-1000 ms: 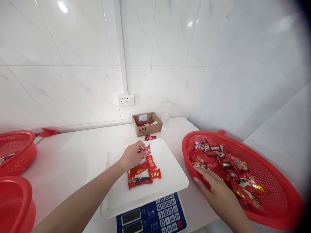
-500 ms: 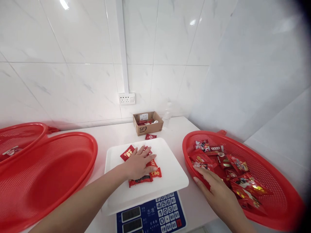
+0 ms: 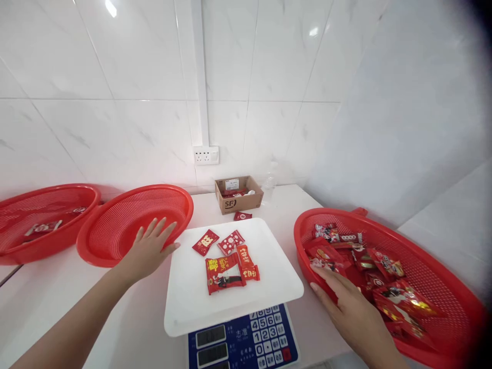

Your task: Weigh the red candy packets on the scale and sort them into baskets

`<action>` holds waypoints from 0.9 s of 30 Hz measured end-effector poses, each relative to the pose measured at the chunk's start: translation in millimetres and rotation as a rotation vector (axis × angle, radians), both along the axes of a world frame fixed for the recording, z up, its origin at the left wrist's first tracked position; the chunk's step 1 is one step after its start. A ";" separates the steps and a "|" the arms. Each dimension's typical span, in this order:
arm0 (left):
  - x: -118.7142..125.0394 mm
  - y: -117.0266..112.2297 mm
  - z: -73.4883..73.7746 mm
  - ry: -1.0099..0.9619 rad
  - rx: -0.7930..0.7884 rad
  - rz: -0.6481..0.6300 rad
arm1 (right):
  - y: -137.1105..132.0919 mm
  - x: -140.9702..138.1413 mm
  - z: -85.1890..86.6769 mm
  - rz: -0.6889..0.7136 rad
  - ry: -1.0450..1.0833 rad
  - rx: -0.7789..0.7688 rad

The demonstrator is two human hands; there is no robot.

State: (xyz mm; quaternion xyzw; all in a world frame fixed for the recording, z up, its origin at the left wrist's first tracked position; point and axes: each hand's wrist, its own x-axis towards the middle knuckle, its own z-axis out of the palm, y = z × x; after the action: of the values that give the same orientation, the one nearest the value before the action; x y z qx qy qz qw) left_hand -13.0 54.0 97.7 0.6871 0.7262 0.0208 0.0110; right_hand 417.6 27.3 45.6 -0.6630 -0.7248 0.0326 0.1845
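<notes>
- Since the earlier frame, the left hand (image 3: 148, 251) has left the packets on the white tray (image 3: 188, 297) and is now to the tray's left; the middle basket (image 3: 126, 210) has shifted back and now stands left of the tray, toward its rear.
- Left hand: fingers slightly spread, thumb apart, nothing between them; it is over the middle basket's near side, and I cannot tell whether it touches the rim.
- Right hand (image 3: 346, 312), right of the tray: fingers pressed together inside the right basket (image 3: 434, 271), thumb outside, pinching the rim.
- On the tray: a large red packet (image 3: 225, 273) near the middle, two orange packets (image 3: 246, 258) against its right edge, a dotted packet (image 3: 231, 242) behind it and a dark red packet (image 3: 205, 242) toward the tray's rear left.
- Right of the tray, the right basket holds a heap of red packets.
- Under the tray: the blue scale (image 3: 238, 338), its keypad jutting out in front.
- Behind the tray: a small packet (image 3: 243, 216), then a cardboard box (image 3: 232, 206).
- Far left of the tray: the left basket (image 3: 57, 202), with some packets inside.
</notes>
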 end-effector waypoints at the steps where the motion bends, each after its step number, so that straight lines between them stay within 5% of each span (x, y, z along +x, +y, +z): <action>1: -8.3 -2.3 -5.6 0.004 -0.025 0.029 | -0.2 -0.5 0.9 0.000 -0.009 -0.004; 5: -24.9 -6.2 -20.0 0.008 -0.081 0.015 | -0.7 -1.4 3.4 0.007 -0.022 -0.002; 9: -20.8 -2.9 -18.0 -0.005 -0.015 0.002 | -0.5 -1.6 3.4 0.000 -0.026 -0.006; 15: 29.4 5.2 0.8 -0.290 0.070 -0.179 | 2.2 -0.3 -2.1 -0.002 -0.021 -0.011; 20: 72.2 22.9 0.3 -0.259 -0.021 -0.410 | 5.6 3.0 -8.0 0.008 -0.031 -0.001; 27: 71.1 32.4 7.6 -0.213 0.098 -0.419 | 6.4 5.9 -10.3 0.024 -0.060 -0.009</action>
State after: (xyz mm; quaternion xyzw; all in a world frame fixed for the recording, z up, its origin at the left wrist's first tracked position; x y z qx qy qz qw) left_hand 58.1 86.4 105.3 0.8165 0.5606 0.1253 0.0583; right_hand 423.5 33.6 35.4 -0.6557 -0.7378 0.0180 0.1592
